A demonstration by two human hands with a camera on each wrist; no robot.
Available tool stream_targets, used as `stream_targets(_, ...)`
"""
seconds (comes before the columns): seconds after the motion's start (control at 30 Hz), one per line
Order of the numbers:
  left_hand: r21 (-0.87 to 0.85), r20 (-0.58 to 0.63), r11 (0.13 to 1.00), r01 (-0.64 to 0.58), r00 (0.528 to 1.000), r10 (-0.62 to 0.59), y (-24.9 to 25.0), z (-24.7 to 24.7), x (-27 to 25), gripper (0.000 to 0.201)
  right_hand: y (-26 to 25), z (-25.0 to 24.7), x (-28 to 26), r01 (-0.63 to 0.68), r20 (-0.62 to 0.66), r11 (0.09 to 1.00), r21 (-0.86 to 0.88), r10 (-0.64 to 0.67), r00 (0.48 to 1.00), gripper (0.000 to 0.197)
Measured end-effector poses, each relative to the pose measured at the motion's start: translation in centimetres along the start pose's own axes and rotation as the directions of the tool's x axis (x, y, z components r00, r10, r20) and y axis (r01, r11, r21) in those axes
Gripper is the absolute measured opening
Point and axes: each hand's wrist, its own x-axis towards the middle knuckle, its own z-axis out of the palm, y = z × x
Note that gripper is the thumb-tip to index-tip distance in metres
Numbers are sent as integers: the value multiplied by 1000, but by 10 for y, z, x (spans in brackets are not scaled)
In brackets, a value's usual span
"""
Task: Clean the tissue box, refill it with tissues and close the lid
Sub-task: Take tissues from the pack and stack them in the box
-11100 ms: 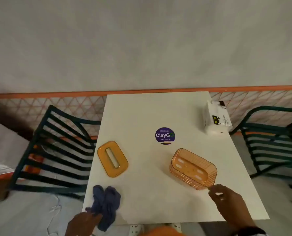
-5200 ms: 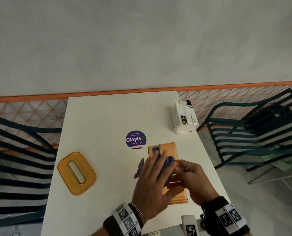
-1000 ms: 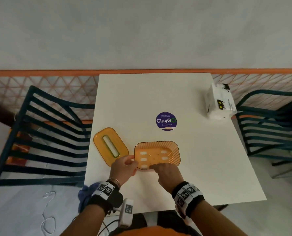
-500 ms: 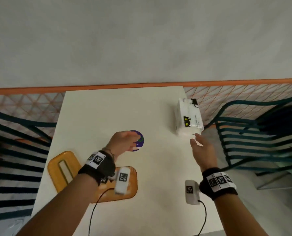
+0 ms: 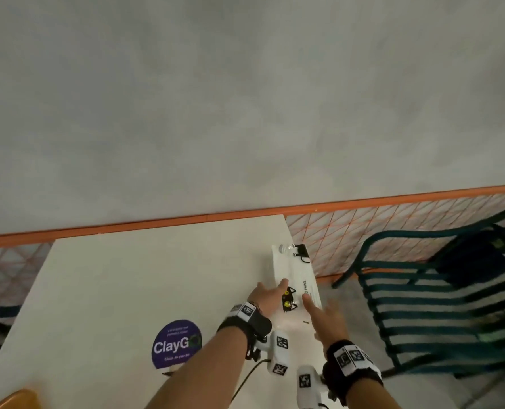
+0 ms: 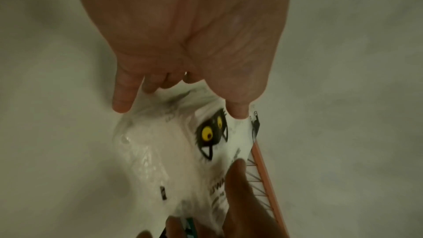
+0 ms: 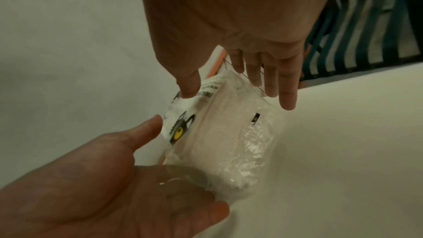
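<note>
1. Tissue pack (image 5: 297,290) sits near the bench (image 5: 127,290) right edge, between both hands; plastic-wrapped, with a cat print.
2. Left hand (image 5: 267,298) grip: wide, fingers straight, thumb tip touching the pack's top, other fingers down its left side. Not closed round it yet.
3. Right hand (image 5: 328,317) grip: wide, thumb on the pack's top near the printed text, fingers spread past its right side. Holding nothing.
4. Step (judgement): the refill stage, fetching tissues. Wiping looks finished.
5. Next move calls for both grips to close on the pack's two sides, lift it and bring it to the box. The wrap looks slick and soft, so squeeze evenly or it may slip.
6. Tissue box: only an orange corner (image 5: 18,399) shows, well left of and behind the left grip; whether that is the box or its lid, cannot tell.
7. Versus half a second ago: both hands were short of the pack, the left over the purple sticker (image 5: 177,343); now both touch it. The pack has not shifted on the bench.
</note>
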Motion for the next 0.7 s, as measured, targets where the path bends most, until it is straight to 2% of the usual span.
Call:
stream_targets(0.07, 1, -5, 999, -44, 999, 44, 0, 16, 9, 82, -23, 0, -21, -14, 54, 1000, 25, 12, 998, 98)
stream_targets(0.17, 22, 0, 994, -110, 994, 110, -2, 29, 1, 52, -44, -1, -43, 43, 120, 999, 33, -46, 992, 48)
stream_targets(0.2, 19, -14, 993, -117, 993, 118, -3, 29, -5, 47, -47, -1, -45, 75, 125, 997, 2, -75, 989, 41)
stream_targets(0.3, -24, -85, 994, -104, 991, 102, -5, 19, -29, 44, -46, 5, -51, 159, 155, 983, -96, -143, 978, 53)
stream_targets(0.4, -148, -168, 987, -61, 985, 36, -26, -2, -52, 46, -60, 20, -82, 282, 207, 950, -135, -251, 946, 51)
stream_targets(0.57, -388, -330, 920, -57, 941, -81, -82, -57, -99, 54, -89, 75, -141, 466, 423, 876, -122, -378, 823, 46)
stream_targets(0.63, -541, -331, 839, -61, 932, -146, -97, -82, -129, 33, -97, 106, -161, 519, 536, 846, -126, -382, 753, 46)
stream_targets(0.7, -660, -254, 751, 9, 939, -234, -115, -103, -147, 10, -100, 135, -172, 551, 615, 823, -136, -366, 698, 51)
